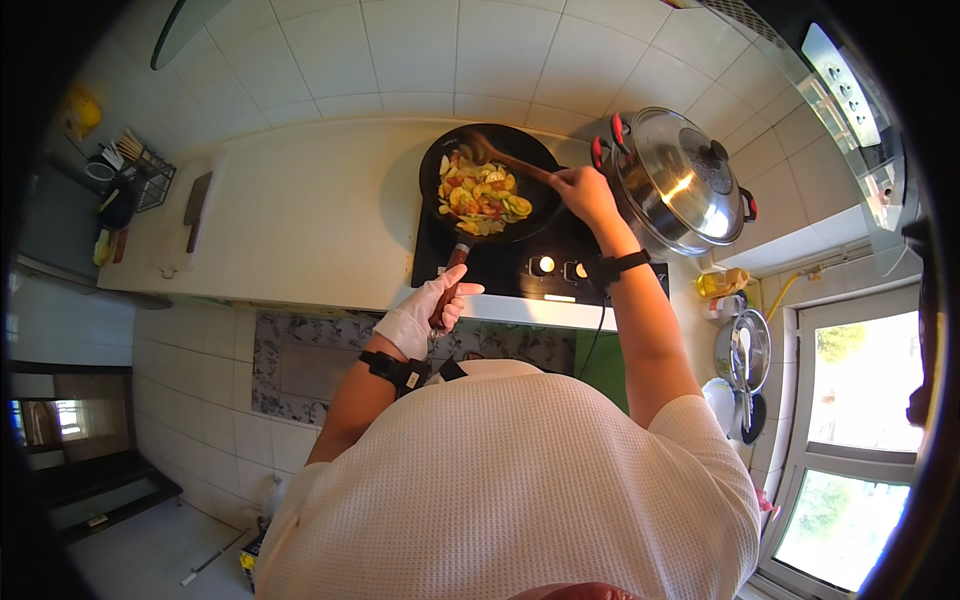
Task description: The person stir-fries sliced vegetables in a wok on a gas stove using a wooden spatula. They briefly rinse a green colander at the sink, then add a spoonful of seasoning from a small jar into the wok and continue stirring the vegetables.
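My left hand (435,304), in a thin clear glove, grips the brown handle (457,256) of a black wok (541,214). The wok sits on the left side of a black gas cooktop (495,274). Inside it lie sliced vegetables (480,191), pale green and yellow with reddish pieces. My bare right hand (585,193) holds a wooden spatula (517,163) by its handle end. The spatula's head rests within the wok, at the far left of the food.
A lidded steel steamer pot (652,180) with red-trimmed handles stands right of the wok. A cleaver (196,206) lies on a white cutting board (180,247) at the left. Bottles (720,283) and steel bowls (742,349) occupy the right counter. A range hood (840,86) hangs at upper right.
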Action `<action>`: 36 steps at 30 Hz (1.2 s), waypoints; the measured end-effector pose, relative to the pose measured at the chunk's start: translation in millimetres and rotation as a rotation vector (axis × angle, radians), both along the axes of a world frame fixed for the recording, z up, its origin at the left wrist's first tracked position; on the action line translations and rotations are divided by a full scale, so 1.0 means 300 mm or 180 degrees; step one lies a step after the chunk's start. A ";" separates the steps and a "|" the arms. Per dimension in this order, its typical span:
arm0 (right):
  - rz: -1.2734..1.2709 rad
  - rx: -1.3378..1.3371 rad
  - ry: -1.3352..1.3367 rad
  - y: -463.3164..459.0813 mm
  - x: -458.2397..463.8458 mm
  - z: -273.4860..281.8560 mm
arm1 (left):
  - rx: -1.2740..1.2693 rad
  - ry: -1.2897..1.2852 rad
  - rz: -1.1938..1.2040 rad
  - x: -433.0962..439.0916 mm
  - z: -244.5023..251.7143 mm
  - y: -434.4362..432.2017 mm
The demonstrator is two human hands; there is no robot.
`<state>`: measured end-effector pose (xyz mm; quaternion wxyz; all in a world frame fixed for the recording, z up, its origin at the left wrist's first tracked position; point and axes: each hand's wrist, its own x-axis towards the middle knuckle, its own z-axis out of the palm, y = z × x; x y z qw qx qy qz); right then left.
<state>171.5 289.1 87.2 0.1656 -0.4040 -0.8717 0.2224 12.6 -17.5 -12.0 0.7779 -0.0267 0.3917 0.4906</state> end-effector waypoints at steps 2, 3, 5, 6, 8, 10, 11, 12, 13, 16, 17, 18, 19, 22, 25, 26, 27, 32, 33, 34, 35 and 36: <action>0.0514 0.0371 -0.0089 -0.085 -0.003 0.040 | -0.0017 0.0074 -0.0033 0.000 0.002 0.001; 0.0743 0.0550 -0.0174 -0.127 0.004 0.064 | -0.0011 0.0051 -0.0031 0.000 0.002 0.001; 0.0901 0.1021 -0.0512 -0.199 0.052 0.113 | -0.0012 -0.0003 -0.0025 0.001 0.001 0.000; 0.0972 0.1147 -0.0653 -0.222 0.090 0.143 | 0.0000 -0.0007 -0.0023 0.001 0.001 0.001; 0.1082 0.1300 -0.0771 -0.254 0.169 0.204 | -0.0028 0.0004 0.0001 0.002 0.003 0.002; 0.1003 0.1190 -0.0884 -0.269 0.253 0.279 | 0.0005 0.0065 0.0011 0.004 0.007 0.000; 0.0903 0.1340 -0.0819 -0.272 0.281 0.315 | -0.0008 0.0113 0.0013 0.005 0.010 0.000; 0.0821 0.1118 -0.0678 -0.275 0.312 0.354 | 0.0005 0.0104 0.0023 0.006 0.014 -0.002; 0.0603 0.0752 -0.0705 -0.274 0.337 0.393 | 0.0001 0.0108 0.0026 0.005 0.018 -0.004; 0.0403 0.0604 -0.1002 -0.273 0.362 0.452 | -0.0015 0.0011 -0.0032 0.004 0.024 -0.002; 0.0435 0.0589 -0.1097 -0.274 0.352 0.449 | -0.0013 -0.0029 -0.0051 0.002 0.024 0.001; 0.0472 0.0609 -0.1148 -0.276 0.333 0.432 | -0.0016 0.0007 -0.0041 0.003 0.023 0.004; 0.0548 0.0626 -0.1146 -0.279 0.309 0.402 | -0.0024 0.0048 -0.0027 0.005 0.021 0.006; 0.0568 0.0689 -0.1027 -0.282 0.204 0.278 | -0.0049 0.0158 -0.0030 0.003 0.014 0.007; 0.0292 0.0740 -0.0821 -0.287 0.176 0.210 | -0.0051 0.0163 -0.0030 0.007 0.008 0.001; 0.0148 0.0709 -0.0863 -0.281 0.174 0.206 | -0.0067 0.0154 -0.0018 0.003 0.008 0.004; -0.0010 0.0785 -0.0826 -0.275 0.189 0.213 | -0.0020 0.0128 -0.0007 -0.001 0.008 0.008; -0.0584 0.0647 -0.0712 -0.160 0.304 0.284 | -0.0092 0.0021 0.0025 0.003 0.006 0.005; -0.0704 0.0721 -0.0676 -0.126 0.320 0.276 | -0.0086 -0.0035 0.0038 0.003 0.006 0.004; -0.0764 0.0609 -0.0793 -0.084 0.331 0.262 | -0.0079 -0.0037 0.0018 0.003 0.007 0.004; -0.0730 0.0539 -0.0803 -0.037 0.335 0.238 | -0.0066 -0.0034 0.0005 0.002 0.007 0.003; -0.0778 0.0103 -0.0868 0.014 0.332 0.207 | -0.0070 -0.0012 0.0009 0.002 0.008 0.004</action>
